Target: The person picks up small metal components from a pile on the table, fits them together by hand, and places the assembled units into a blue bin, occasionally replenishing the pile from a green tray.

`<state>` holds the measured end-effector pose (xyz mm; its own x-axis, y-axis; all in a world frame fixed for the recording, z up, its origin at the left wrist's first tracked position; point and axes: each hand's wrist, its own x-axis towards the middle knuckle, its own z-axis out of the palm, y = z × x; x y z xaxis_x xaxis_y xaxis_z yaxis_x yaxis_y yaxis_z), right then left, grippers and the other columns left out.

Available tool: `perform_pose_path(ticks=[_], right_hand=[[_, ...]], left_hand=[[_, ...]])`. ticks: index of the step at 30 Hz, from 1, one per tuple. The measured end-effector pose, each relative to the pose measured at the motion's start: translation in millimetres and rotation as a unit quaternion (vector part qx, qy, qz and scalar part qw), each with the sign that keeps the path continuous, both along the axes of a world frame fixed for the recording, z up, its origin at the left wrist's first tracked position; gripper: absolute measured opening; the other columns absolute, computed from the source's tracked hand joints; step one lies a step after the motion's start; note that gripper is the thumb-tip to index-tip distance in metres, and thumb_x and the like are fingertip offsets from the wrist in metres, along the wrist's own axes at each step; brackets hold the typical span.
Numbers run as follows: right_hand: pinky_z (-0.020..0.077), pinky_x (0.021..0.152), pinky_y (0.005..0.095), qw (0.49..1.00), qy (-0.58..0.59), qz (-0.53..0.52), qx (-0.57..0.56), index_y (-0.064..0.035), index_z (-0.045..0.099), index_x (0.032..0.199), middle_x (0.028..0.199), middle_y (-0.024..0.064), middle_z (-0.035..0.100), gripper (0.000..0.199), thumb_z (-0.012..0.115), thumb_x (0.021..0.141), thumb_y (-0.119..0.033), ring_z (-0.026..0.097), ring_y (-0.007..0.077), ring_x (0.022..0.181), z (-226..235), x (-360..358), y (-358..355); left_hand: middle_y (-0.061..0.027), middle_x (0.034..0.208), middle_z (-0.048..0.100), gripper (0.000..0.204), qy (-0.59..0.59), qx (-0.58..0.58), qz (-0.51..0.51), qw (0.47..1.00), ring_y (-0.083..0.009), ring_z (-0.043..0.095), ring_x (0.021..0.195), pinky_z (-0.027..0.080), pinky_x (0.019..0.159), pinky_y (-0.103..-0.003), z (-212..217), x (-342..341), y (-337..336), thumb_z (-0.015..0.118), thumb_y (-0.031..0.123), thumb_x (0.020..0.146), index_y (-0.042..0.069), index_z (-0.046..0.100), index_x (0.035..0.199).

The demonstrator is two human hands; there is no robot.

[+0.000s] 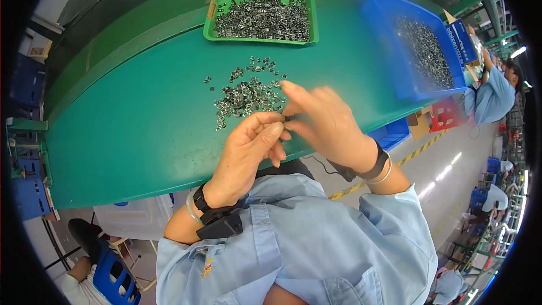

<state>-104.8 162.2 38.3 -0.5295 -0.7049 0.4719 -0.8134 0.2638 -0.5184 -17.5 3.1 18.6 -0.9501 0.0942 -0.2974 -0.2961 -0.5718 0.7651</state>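
My left hand and my right hand meet above the near edge of the green table. Their fingertips pinch a small dark metal part between them. Just beyond the hands lies a loose pile of small silvery metal parts on the table. Both wrists wear dark bands, and light blue sleeves cover my arms.
A green tray full of the same metal parts sits at the far side of the table. A blue bin holding more parts stands to the right. Other people in light blue sit along the aisle at right. A blue stool stands at lower left.
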Motion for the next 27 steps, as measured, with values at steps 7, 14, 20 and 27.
perform_pose_path(ticks=[7,14,20,27], right_hand=[[0.0423,0.071,0.0345,0.996,0.082,0.004,0.044,-0.0081,0.048,0.123,0.084,0.0025,0.063,0.061,0.073,0.068,-0.003,0.056,0.0249,0.078,-8.4,10.4,-2.2],[0.0433,0.070,0.0340,0.996,-0.003,-0.006,-0.092,-0.0080,0.057,0.109,0.087,0.0043,0.063,0.042,0.071,0.070,-0.001,0.058,0.0243,0.078,-14.4,21.0,1.0],[0.0439,0.066,0.0327,0.994,-0.024,0.021,-0.102,-0.0064,0.060,0.093,0.087,0.0054,0.062,0.027,0.071,0.070,-0.001,0.058,0.0241,0.077,-17.5,17.0,5.6],[0.0411,0.064,0.0318,0.995,0.031,-0.017,-0.091,-0.0076,0.060,0.088,0.085,0.0031,0.059,0.020,0.071,0.072,-0.008,0.056,0.0199,0.076,-18.2,22.8,1.0]], left_hand=[[-0.0035,0.086,0.062,0.020,-0.005,0.014,0.020,1.000,-0.0090,0.056,0.065,0.045,0.056,-0.022,-7.5,2.4,0.0,0.055,0.017,0.093,0.001,0.056,0.105],[-0.0030,0.086,0.062,0.017,0.012,-0.043,0.016,0.999,-0.0083,0.056,0.066,0.044,0.057,-0.021,-8.8,6.8,-2.1,0.054,0.017,0.093,0.002,0.058,0.100],[-0.0033,0.087,0.062,0.018,0.034,-0.071,-0.003,0.997,-0.0083,0.056,0.068,0.044,0.059,-0.022,-0.6,9.9,-3.4,0.054,0.018,0.093,0.001,0.058,0.100],[-0.0047,0.090,0.063,0.019,0.022,-0.021,0.008,1.000,-0.0091,0.056,0.069,0.045,0.060,-0.023,-0.2,16.3,-0.5,0.053,0.019,0.094,0.001,0.057,0.100]])
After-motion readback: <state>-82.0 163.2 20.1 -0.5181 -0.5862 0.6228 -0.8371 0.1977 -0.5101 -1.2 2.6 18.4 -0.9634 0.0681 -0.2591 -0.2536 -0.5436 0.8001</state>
